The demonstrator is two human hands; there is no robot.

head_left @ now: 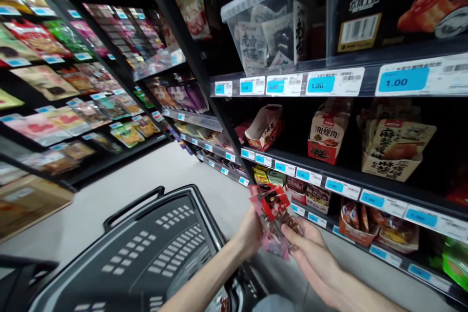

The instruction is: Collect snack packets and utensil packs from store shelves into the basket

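Observation:
Small snack packets (276, 214), clear and pinkish with a red label, are held between my two hands in front of the lower shelves. My left hand (253, 234) grips them from the left, its fingers mostly hidden behind the plastic. From the right, my right hand (309, 243) is closed on the same packets, thumb lying on the front. Brown pieces show through the film; how many packets there are I cannot tell. Under my left forearm stands a dark shopping cart (166, 239) with a slotted grey panel.
Shelves with price tags (309, 175) run along the right, bearing open boxes of snack pouches (327, 131). A clear plastic tub (270, 24) stands above. Bagged snacks (40, 41) fill the left shelves. A cardboard box (32, 204) sits at the left edge of the aisle floor (146, 165).

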